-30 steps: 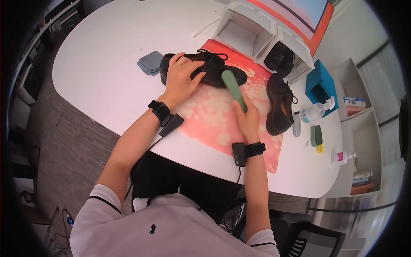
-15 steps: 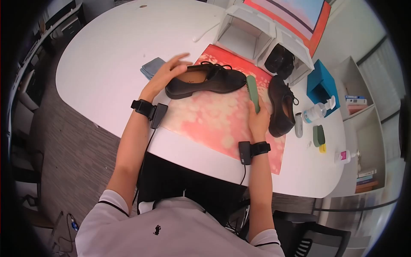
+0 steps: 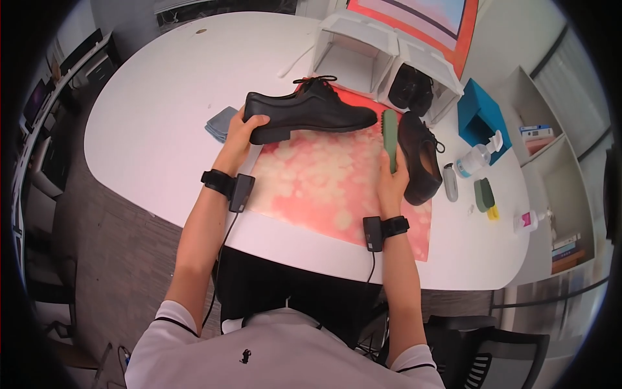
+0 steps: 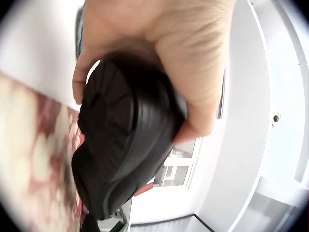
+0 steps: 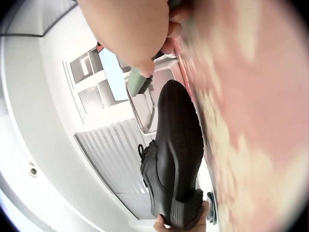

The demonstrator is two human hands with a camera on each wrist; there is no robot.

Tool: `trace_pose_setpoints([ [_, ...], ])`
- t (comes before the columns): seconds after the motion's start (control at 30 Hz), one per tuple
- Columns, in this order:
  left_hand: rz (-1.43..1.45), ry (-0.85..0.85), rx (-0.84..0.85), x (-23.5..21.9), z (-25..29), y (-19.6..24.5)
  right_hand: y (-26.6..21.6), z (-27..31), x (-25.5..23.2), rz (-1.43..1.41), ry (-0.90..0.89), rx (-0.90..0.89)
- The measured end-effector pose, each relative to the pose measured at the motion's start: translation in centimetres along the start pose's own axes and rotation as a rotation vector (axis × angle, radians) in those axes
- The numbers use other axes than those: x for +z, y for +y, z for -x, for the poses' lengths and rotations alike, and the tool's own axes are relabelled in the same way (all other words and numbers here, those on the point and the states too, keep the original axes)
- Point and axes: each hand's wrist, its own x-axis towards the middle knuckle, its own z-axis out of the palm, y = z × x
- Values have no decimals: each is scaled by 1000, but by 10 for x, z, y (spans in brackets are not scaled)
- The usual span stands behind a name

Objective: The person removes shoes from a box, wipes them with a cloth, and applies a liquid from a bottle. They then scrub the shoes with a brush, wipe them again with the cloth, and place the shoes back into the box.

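Note:
A black lace-up shoe [image 3: 304,111] is held by its heel in my left hand [image 3: 238,141], tipped on its side so its outer wall faces me. In the left wrist view the thumb and fingers wrap the heel, with the ridged sole [image 4: 108,104] showing. My right hand [image 3: 391,181] grips a green shoe brush [image 3: 389,133], its dark bristles turned toward the shoe's toe. The right wrist view shows the brush head [image 5: 137,82] near the toe of the shoe [image 5: 178,125]. The second black shoe [image 3: 420,162] stands just right of my right hand.
A pink patterned mat [image 3: 317,181] lies under the work. Behind it stand white boxes [image 3: 356,45], one with black shoes [image 3: 411,91]. A folded grey cloth [image 3: 221,123] sits left. Rightward are a teal box [image 3: 479,117], a pump bottle [image 3: 474,161] and another green brush [image 3: 483,194].
My left hand left the shoe's opening, moved to its heel and took hold, tilting the shoe onto its side. The brush in my right hand shifted right, beyond the toe.

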Motion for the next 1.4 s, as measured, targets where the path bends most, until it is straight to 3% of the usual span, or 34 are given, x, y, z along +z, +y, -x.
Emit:
trace_pose_setpoints([
  [0.1, 150, -14, -45, 32, 6, -18, 2, -2, -1, -92, 53, -52],
  [0.3, 115, -99, -28, 42, 10, -29, -12, -1, -12, 37, 27, 129],
  [0.4, 162, -70, -41, 45, 10, -23, -3, -3, -9, 76, 82, 69],
  [0.5, 176, -62, -33, 45, 9, -24, -3, -2, -5, 173, 127, -149],
  [0.7, 182, -48, -50, 47, 9, -21, -47, 22, 2, 234, -87, -60],
  [0.73, 180, -48, -48, 47, 9, -21, -42, 23, 9, 180, -66, -181],
  [0.83, 179, -53, -53, 46, 8, -22, -40, 27, 13, 208, -132, -317],
  [0.93, 169, -44, -46, 48, 11, -19, -47, 13, -1, 363, -68, -148],
  [1.07, 145, -101, -2, 46, 11, -21, -27, 2, -10, 385, 75, -165],
  [1.17, 110, -109, 12, 45, 10, -24, -42, 17, 0, 427, -29, -223],
  [1.2, 113, -113, 10, 45, 10, -24, -51, 24, 7, 315, -105, -119],
  [1.33, 155, -65, -32, 47, 10, -22, -49, 34, 22, 176, -221, -328],
  [1.4, 169, -74, -40, 46, 9, -22, -51, 28, 17, 251, -202, -268],
])
